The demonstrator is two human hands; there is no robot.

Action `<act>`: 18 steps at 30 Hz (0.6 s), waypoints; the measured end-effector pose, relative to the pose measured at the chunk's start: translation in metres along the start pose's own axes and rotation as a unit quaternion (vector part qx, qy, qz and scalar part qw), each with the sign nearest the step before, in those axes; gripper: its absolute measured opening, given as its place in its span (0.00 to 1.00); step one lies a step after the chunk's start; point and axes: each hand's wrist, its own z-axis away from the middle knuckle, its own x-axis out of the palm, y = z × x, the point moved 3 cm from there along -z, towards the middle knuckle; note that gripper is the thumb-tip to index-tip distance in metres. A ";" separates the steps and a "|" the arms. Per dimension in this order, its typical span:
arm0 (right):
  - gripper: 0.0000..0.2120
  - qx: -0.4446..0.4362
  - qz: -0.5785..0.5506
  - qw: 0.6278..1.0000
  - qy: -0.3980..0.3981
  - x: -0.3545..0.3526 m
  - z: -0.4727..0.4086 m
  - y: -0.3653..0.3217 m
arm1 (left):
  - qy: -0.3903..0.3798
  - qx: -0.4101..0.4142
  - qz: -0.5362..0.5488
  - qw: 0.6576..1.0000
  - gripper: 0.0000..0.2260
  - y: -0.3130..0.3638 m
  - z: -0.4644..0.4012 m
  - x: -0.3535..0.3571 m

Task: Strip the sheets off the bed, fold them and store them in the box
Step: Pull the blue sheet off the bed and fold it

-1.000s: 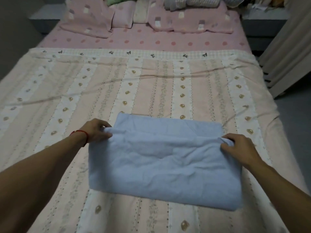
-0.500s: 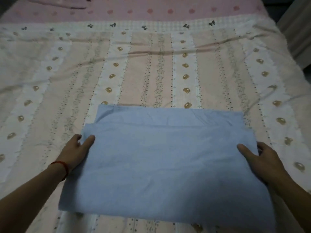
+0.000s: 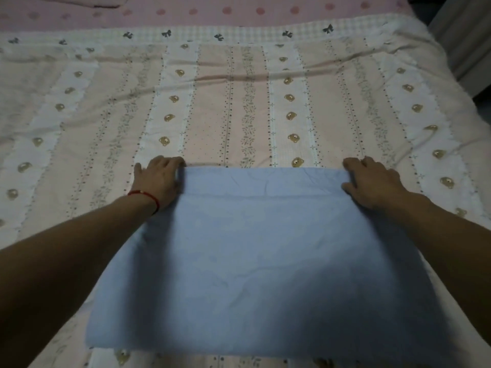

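A person's two bare forearms reach forward over a bed, seen from above through a head-worn camera. Between the hands lies a folded light blue sheet point(image 3: 265, 261), a broad rectangle spread flat on the bedcover, its near edge close to the person and its far edge stretched from one hand to the other. A narrow band along that far edge shows a lower layer peeking out beyond the top layer.

The left hand point(image 3: 156, 179) sits at the sheet's far left corner, fingers curled over and onto the fabric edge, thumb spread out to the side on the bedcover. A thin red bracelet point(image 3: 144, 196) circles the left wrist. The right hand point(image 3: 372, 181) sits at the far right corner, fingers bent down on the edge and thumb lying on top of the blue cloth. Whether either hand actually pinches the fabric or only presses it down cannot be told from this angle.

Under and beyond both hands spreads a quilt point(image 3: 239, 107) in pale pink and white stripes, printed with small brown bear faces and rows of tiny flowers. Farther past the hands, a checked border with small dark bows crosses the quilt, and beyond that lies a pink sheet with darker pink dots point(image 3: 239, 11).
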 end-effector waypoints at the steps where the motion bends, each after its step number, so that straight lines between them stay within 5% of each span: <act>1: 0.22 0.018 0.009 1.000 -0.012 -0.002 -0.003 0.000 | -0.040 0.005 -0.031 0.999 0.23 0.001 -0.009 0.000; 6: 0.12 -0.026 0.029 0.999 0.029 -0.022 -0.002 0.000 | -0.118 0.070 -0.074 0.988 0.13 -0.003 -0.033 -0.025; 11: 0.09 -0.144 -0.032 0.971 0.189 -0.038 0.045 0.012 | 0.034 0.164 0.027 0.985 0.04 -0.026 0.019 -0.062; 13: 0.04 -0.190 0.037 0.953 0.234 -0.035 0.074 0.020 | 0.114 0.221 -0.026 0.968 0.04 -0.028 0.053 -0.062; 15: 0.13 -0.203 0.081 0.948 0.230 -0.015 0.095 0.028 | 0.153 0.243 -0.097 0.953 0.13 -0.030 0.081 -0.046; 18: 0.26 -0.182 0.076 0.965 0.173 0.024 0.112 0.040 | 0.103 0.208 -0.109 0.967 0.20 -0.043 0.107 0.002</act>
